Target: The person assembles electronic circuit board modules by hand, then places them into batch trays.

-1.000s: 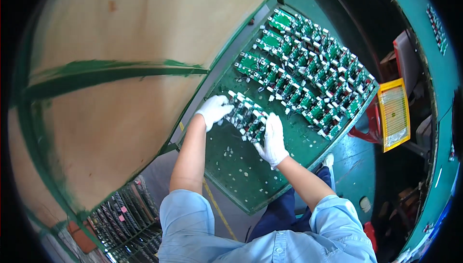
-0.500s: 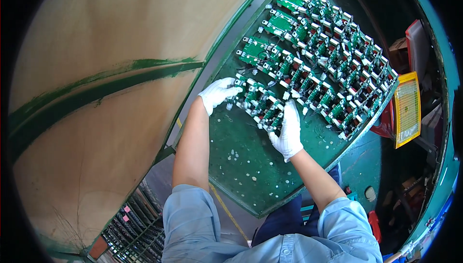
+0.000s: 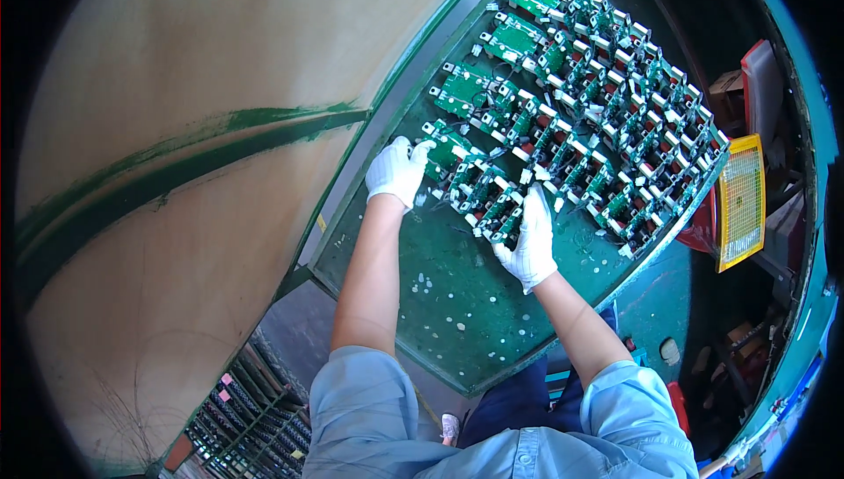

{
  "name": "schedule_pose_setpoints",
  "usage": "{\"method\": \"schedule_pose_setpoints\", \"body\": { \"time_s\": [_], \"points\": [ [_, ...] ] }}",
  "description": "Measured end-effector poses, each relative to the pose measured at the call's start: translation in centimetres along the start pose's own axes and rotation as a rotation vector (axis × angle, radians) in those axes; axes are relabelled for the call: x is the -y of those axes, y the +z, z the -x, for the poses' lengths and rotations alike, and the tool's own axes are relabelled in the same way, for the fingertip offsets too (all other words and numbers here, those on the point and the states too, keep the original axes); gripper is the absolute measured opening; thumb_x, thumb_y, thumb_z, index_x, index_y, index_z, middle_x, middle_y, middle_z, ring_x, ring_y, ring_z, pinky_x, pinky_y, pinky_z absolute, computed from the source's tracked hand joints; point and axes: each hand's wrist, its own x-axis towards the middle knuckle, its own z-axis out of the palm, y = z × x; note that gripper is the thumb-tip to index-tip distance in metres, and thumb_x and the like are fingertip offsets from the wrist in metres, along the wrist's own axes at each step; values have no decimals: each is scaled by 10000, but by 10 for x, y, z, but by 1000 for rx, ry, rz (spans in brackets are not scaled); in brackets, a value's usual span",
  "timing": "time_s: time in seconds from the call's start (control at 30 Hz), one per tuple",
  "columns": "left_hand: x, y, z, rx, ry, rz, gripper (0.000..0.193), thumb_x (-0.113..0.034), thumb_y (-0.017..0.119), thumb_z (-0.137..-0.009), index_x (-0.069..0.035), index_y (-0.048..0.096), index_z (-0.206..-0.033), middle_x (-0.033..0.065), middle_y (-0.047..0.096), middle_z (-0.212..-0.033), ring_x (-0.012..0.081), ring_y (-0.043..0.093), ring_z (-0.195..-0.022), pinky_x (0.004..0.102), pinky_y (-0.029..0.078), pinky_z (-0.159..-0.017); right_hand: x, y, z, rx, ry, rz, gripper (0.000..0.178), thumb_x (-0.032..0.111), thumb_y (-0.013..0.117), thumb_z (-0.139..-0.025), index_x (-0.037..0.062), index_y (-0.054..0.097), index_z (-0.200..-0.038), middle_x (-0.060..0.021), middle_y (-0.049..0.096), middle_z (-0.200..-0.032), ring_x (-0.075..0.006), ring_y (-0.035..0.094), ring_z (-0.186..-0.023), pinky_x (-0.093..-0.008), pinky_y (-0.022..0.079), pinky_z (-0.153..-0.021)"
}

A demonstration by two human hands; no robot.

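Green circuit boards with white connectors and short dark wires stand in slanting rows on a green tabletop (image 3: 457, 303). My gloved left hand (image 3: 397, 171) is at the left end of the nearest, shorter row, its fingers bent and closed at the edge of a flatter-lying circuit board (image 3: 448, 147). At the other end of that row, my gloved right hand (image 3: 530, 246) rests against the last upright boards (image 3: 503, 215). Its fingers are stretched out, the thumb apart from them. My left fingertips are partly hidden against the board.
A tan panel (image 3: 202, 57) with a green brace borders the table on the left. Beyond the right edge stands a yellow-framed mesh piece (image 3: 743, 202). A rack (image 3: 242, 413) packed with dark parts sits at the lower left. Pale spots dot the near tabletop.
My left hand has shifted slightly right and its fingers have bent more. The board beside it now shows more of its flat green face. My right hand has barely moved.
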Motion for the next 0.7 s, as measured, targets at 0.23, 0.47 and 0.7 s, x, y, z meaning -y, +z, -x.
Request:
{"method": "schedule_pose_setpoints", "body": {
  "time_s": [0.23, 0.47, 0.7],
  "points": [
    [-12, -3, 1, -417, 13, -75, 497, -477, 581, -774, -57, 551, -1036, 176, 589, -940, 302, 584, -900, 424, 458, -723, -2, 6, 1, -14, 24, -33, 914, 200, 714, -602, -4, 216, -1340, -292, 307, -1313, -436, 363, -1186, -428, 301, -1014],
    [-1, 0, 15, -716, 477, 79, 254, -318, 544, -835, -103, 641, -930, 105, 609, -823, 290, 583, -732, 426, 464, -665, -3, -8, 4, 53, -28, 24, 990, 259, 774, -567, 7, 210, -1340, -284, 313, -1308, -458, 344, -1188, -481, 283, -1005],
    [-31, -3, 39, 104, 357, -4, 295, -335, 451, -874, -98, 617, -934, 159, 624, -810, 333, 595, -792, 437, 463, -689, -2, -5, -3, 105, 167, -110, 886, 213, 776, -533, -54, 322, -1246, -287, 391, -1254, -448, 379, -1171, -454, 300, -1004]
  ]
}}
